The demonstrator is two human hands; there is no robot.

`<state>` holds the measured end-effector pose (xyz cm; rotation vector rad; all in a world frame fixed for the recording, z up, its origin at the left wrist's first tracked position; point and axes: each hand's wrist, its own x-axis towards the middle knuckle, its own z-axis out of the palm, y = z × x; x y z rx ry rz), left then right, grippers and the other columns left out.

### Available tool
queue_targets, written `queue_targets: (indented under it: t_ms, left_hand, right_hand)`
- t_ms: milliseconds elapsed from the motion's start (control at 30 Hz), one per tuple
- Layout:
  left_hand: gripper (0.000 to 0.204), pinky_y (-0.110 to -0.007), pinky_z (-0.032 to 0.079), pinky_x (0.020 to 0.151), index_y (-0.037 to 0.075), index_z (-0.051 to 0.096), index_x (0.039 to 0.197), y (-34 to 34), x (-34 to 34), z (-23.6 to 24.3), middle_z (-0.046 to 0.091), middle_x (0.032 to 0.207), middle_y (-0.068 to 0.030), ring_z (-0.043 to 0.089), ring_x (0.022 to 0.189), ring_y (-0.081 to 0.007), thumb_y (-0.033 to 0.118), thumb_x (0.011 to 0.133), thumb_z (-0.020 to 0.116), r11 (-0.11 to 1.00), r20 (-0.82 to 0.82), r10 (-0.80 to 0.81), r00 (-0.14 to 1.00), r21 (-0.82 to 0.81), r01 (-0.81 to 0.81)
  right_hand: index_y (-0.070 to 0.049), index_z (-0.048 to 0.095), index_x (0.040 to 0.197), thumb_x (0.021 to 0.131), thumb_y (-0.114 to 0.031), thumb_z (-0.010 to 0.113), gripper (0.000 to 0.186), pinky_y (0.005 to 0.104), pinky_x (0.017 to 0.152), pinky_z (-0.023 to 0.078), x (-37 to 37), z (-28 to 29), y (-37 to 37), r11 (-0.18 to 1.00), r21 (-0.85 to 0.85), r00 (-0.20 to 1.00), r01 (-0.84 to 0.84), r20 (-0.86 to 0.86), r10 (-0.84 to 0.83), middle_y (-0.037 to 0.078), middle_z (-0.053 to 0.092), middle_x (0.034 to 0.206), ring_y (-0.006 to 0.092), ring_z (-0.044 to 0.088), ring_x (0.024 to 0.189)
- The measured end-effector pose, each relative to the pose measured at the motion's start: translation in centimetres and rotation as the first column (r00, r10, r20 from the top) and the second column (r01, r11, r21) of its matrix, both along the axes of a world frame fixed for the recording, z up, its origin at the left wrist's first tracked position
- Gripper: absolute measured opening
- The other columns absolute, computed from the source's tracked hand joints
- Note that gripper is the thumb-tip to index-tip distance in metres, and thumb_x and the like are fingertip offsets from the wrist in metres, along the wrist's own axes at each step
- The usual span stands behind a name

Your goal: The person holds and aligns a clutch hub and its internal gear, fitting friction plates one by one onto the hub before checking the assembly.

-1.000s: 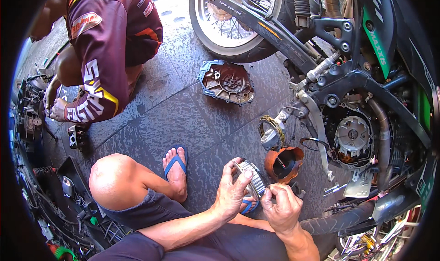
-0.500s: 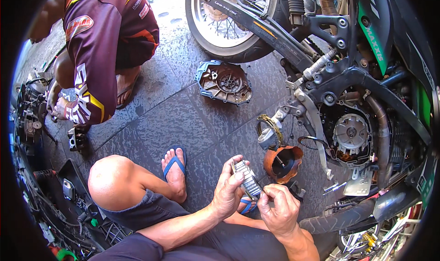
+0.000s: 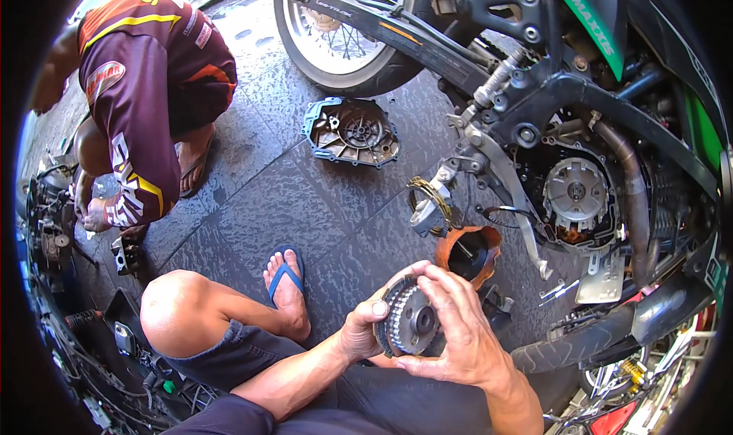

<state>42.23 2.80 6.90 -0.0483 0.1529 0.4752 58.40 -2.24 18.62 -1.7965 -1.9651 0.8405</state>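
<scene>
Between my hands is a round, toothed metal part (image 3: 412,317), like a clutch hub, with its centre hole facing up and to the right. My left hand (image 3: 359,328) grips its left side, thumb over the rim. My right hand (image 3: 462,343) wraps round its right side, fingers across the top and thumb at the bottom. Just beyond them sits a cut-open orange-brown container (image 3: 489,240), dark inside, with a rod in it. Near that is a stack of brass-coloured rings (image 3: 418,195) on a grey metal part.
A motorcycle (image 3: 580,91) with its engine side opened (image 3: 576,198) fills the right. An engine cover (image 3: 347,133) lies on the tiled floor. Another person (image 3: 153,76) crouches at upper left, hands at parts there. Dark parts and trays (image 3: 61,236) line the left edge, beside my bare knee.
The toothed part has turned from edge-on to show its face and centre. My right hand has moved up and around it. The view has shifted slightly, with the surroundings sliding left.
</scene>
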Motion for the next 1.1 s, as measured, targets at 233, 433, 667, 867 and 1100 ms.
queue_targets:
  t_ms: [233, 433, 667, 867, 1100]
  left_hand:
    - [0.099, -0.043, 0.04, 0.121, 0.005, 0.033, 0.16, -0.6, 0.2, -0.3, 0.048, 0.155, -0.0159, 0.052, 0.141, -0.0279, 0.043, 0.079, 0.075, 0.996, -0.057, -0.071, 0.996, 0.047, 0.074]
    - [0.076, -0.056, 0.053, 0.104, 0.005, 0.051, 0.142, -0.7, 1.0, -1.7, 0.066, 0.126, -0.0168, 0.065, 0.12, -0.0342, 0.063, 0.093, 0.061, 0.99, -0.006, 0.08, 0.997, -0.114, -0.08]
    - [0.061, -0.039, 0.061, 0.071, 0.004, 0.061, 0.111, 0.1, 0.3, -2.9, 0.069, 0.094, -0.0144, 0.069, 0.08, -0.0263, 0.062, 0.107, 0.04, 0.957, 0.025, -0.258, 0.966, -0.129, 0.259]
    - [0.029, -0.028, 0.053, 0.061, 0.007, 0.061, 0.112, -0.1, 0.5, -1.1, 0.064, 0.082, -0.0083, 0.063, 0.066, -0.0167, 0.032, 0.108, 0.047, 0.952, -0.307, -0.223, 0.925, 0.136, 0.274]
    - [0.055, -0.028, 0.054, 0.06, 0.006, 0.063, 0.109, -0.8, 0.4, -2.0, 0.064, 0.082, -0.0083, 0.063, 0.066, -0.0166, 0.056, 0.109, 0.04, 0.971, -0.156, -0.237, 0.959, -0.02, 0.236]
  right_hand:
    - [0.002, 0.037, 0.155, 0.063, -0.036, 0.094, 0.115, 0.0541, 0.118, 0.036, 0.1, 0.6, -0.4, 0.999, -0.042, 0.999, -0.03, 0.027, 0.031, 0.023, 0.043, 0.153, 0.043, 0.044, 0.141]
    - [0.0, 0.028, 0.162, 0.073, -0.03, 0.086, 0.11, 0.0455, 0.122, 0.034, 2.0, 0.1, -2.2, 0.901, -0.397, 0.407, 0.174, -0.804, -0.433, 0.022, 0.038, 0.161, 0.0345, 0.044, 0.147]
    - [-0.003, 0.031, 0.161, 0.099, -0.045, 0.053, 0.078, 0.0566, 0.118, 0.04, 4.0, -3.2, -3.0, 0.862, -0.505, -0.254, -0.026, -0.831, -0.495, 0.034, 0.037, 0.16, 0.0487, 0.047, 0.142]
    - [0.002, 0.053, 0.144, 0.111, -0.041, 0.041, 0.056, 0.0419, 0.085, 0.063, 4.4, -2.7, -2.9, 0.809, -0.532, 0.262, 0.25, -0.767, -0.586, 0.025, 0.069, 0.12, 0.0321, 0.073, 0.104]
    - [0.006, 0.069, 0.119, 0.108, -0.033, 0.057, 0.043, 0.0217, 0.05, 0.043, 3.6, -1.3, -2.4, 0.656, -0.543, 0.329, 0.525, -0.581, -0.744, 0.004, 0.063, 0.087, 0.0096, 0.057, 0.068]
